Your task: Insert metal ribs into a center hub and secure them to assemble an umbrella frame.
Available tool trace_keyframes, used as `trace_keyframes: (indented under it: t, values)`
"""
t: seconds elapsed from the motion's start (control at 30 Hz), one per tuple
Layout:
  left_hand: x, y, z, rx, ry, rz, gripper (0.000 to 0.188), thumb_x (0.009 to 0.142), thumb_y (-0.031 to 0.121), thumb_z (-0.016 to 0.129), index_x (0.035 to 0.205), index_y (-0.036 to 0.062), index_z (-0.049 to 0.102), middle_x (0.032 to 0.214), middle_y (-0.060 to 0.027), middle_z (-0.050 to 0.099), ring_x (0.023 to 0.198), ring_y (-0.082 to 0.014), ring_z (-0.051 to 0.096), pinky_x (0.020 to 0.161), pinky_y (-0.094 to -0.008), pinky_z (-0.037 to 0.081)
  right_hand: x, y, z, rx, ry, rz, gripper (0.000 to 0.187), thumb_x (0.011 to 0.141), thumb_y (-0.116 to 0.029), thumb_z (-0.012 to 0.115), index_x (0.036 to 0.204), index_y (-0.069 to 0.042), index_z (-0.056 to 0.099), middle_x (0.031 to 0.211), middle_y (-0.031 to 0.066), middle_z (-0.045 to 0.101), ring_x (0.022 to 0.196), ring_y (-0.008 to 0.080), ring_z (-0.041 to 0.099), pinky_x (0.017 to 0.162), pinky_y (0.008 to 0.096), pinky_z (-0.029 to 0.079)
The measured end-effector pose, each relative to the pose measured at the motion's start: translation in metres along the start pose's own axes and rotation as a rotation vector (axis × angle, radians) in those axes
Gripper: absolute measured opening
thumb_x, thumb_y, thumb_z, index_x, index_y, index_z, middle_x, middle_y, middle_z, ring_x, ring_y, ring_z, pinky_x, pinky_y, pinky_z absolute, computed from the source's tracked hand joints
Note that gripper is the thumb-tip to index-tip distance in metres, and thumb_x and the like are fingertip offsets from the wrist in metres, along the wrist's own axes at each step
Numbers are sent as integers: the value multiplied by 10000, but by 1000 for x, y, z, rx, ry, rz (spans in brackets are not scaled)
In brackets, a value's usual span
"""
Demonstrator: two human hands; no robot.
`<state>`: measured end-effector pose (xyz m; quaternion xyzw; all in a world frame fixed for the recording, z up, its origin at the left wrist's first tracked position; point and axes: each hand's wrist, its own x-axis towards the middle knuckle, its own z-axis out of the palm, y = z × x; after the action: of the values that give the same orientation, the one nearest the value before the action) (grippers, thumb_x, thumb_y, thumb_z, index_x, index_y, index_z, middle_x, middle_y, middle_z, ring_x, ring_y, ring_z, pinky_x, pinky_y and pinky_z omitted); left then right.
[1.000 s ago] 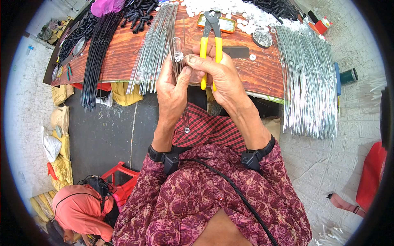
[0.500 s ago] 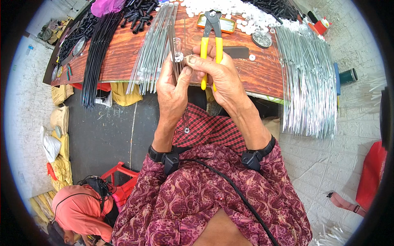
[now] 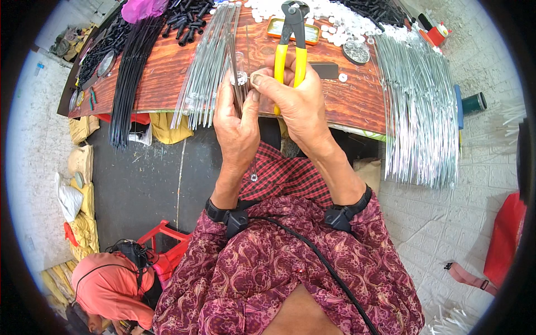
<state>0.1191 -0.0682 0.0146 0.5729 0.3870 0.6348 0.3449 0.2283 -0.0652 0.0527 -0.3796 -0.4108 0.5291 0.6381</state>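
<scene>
My left hand (image 3: 237, 129) is closed round a bundle of thin metal rods (image 3: 232, 58). The lower ends of the rods poke out below the wrist, over the checked cloth. Against the bundle, above my left thumb, sits a small white notched plastic ring (image 3: 240, 77). My right hand (image 3: 304, 106) has end-cutting pincers (image 3: 293, 25) tucked in its fingers, yellow handles down and dark jaws up, pointing away from me. Its thumb and forefinger press together beside the ring, next to a single upright rod (image 3: 247, 47). Whatever lies between those fingertips is too small to make out.
On the wooden table (image 3: 162, 72) lie black rods (image 3: 131, 78), silvery rods (image 3: 209, 70) and a wide silvery sheaf (image 3: 419, 111) overhanging the edge. Black tubular parts (image 3: 186, 22), white plastic pieces (image 3: 335, 33) and a small tin (image 3: 356, 53) stand behind. A person (image 3: 114, 287) bends at lower left.
The pincers have tipped and shifted slightly up and to the right with my right hand. My left hand keeps its hold on the rods, with only a small shift.
</scene>
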Motion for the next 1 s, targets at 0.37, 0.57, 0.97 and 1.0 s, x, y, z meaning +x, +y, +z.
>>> trace_keyframes:
  t: [0.37, 0.57, 0.97, 1.0]
  values:
    - [-1, -2, -7, 96, -6, -18, 443, 966, 12, 511, 1386, -56, 388, 1217, -134, 583, 1108, -165, 579, 937, -269, 469, -2, 1, 10, -155, 71, -57, 291, 783, -100, 717, 1020, 1, 580, 850, 41, 645, 783, 94, 624, 708, 246, 527]
    - [-3, 0, -5, 95, 9, 0, 433, 970, 25, 518, 1379, -50, 396, 1171, -123, 598, 1066, -156, 593, 907, -267, 480, -3, 4, 7, 110, -1, 33, 326, 810, -74, 725, 1070, 2, 543, 917, 49, 616, 834, 107, 615, 738, 248, 527]
    - [-3, -6, 1, 9, 37, -6, 428, 940, 30, 563, 1336, -72, 436, 1104, -121, 598, 982, -172, 590, 843, -295, 481, -7, 8, 5, 14, 40, -24, 324, 840, -70, 710, 1094, 13, 529, 944, 67, 630, 841, 115, 623, 757, 247, 526]
    - [-3, -7, 1, 25, 29, 7, 429, 939, 29, 564, 1337, -69, 437, 1108, -125, 596, 989, -174, 586, 855, -299, 476, -7, 7, 4, -6, 46, -25, 319, 844, -75, 709, 1092, 17, 532, 944, 67, 634, 843, 115, 624, 765, 248, 526]
